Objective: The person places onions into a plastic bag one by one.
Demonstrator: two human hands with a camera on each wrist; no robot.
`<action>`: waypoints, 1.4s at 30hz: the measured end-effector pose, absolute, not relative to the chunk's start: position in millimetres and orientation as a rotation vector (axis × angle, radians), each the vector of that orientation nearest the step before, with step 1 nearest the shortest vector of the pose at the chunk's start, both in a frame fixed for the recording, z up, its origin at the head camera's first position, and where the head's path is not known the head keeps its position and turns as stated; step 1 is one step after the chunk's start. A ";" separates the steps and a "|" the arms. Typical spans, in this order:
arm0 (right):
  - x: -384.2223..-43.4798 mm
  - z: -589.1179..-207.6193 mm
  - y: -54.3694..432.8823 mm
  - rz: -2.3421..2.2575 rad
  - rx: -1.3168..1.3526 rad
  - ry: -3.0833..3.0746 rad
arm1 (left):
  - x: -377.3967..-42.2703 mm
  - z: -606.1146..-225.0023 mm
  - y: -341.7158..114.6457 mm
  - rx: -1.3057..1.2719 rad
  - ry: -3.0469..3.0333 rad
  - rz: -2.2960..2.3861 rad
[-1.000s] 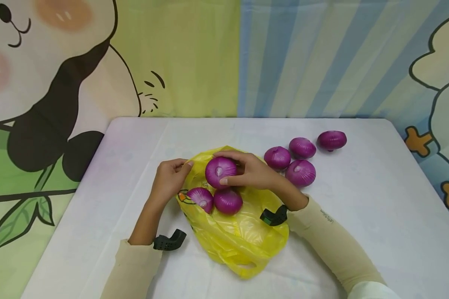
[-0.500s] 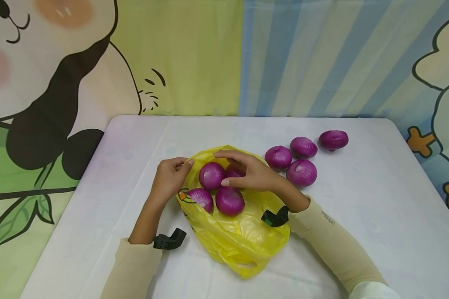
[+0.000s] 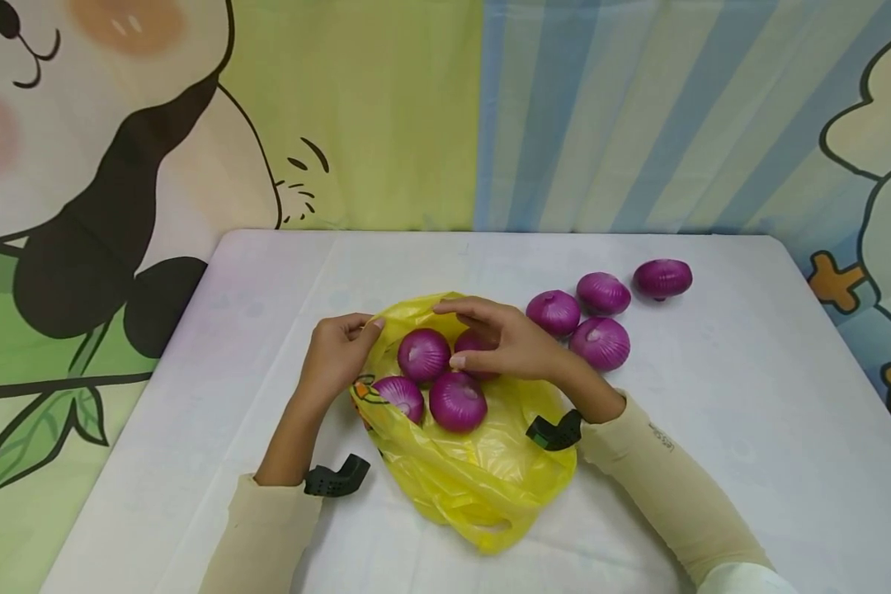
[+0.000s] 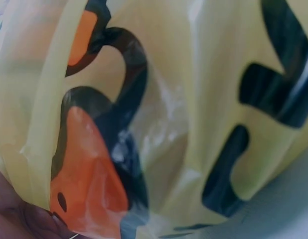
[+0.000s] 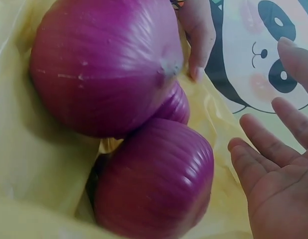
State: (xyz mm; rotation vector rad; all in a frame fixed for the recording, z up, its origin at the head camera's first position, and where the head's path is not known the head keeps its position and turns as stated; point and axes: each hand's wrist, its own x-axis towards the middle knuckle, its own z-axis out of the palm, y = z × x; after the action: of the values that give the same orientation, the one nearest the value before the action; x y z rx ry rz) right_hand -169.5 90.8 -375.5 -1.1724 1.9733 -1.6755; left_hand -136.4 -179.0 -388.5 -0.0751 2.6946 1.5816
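A yellow plastic bag (image 3: 505, 470) lies with its mouth spread around several purple onions (image 3: 458, 402). My left hand (image 3: 337, 355) pinches the bag's rim at the left; in the left wrist view the printed bag film (image 4: 169, 124) covers most of the frame. Over the bag's right side hovers my right hand (image 3: 516, 340), fingers extended and nothing held. It partly hides one onion (image 3: 478, 351) behind it. In the right wrist view, a gap separates that hand (image 5: 278, 169) from the nearest onions (image 5: 159, 179).
Outside the bag, a group of loose onions (image 3: 600, 343) stands on the white table (image 3: 713, 396) to the right, one onion (image 3: 662, 279) apart at the back. A cartoon-printed curtain (image 3: 386, 115) rises behind the table. Black wrist cameras (image 3: 337, 476) sit by the forearms.
The right hand has let go of an onion, which now rests in the bag among the others. That hand has shifted slightly right. The left hand keeps its place on the rim.
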 end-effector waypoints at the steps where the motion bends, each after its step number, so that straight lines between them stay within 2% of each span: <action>1: -169.5 -375.3 92.5 -1.679 -1.173 1.969 | -136.3 -388.5 -179.0 -0.076 2.694 1.579; 21: -161.7 -367.7 132.9 -1.611 -1.144 2.075 | -136.0 -390.7 -179.1 -0.046 2.708 1.595; 31: -161.5 -372.3 158.8 -1.747 -1.177 2.023 | -135.6 -390.3 -178.4 -0.050 2.680 1.620; 42: -158.9 -373.9 186.7 -1.928 -1.086 1.945 | -135.6 -390.1 -179.7 -0.061 2.683 1.618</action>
State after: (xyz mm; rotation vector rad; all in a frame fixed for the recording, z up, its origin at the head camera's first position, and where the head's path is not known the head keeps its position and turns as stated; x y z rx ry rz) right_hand -158.9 186.7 -373.9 -1.0858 1.9450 -1.9285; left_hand -135.6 -179.7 -390.1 -0.0609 2.6826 1.6176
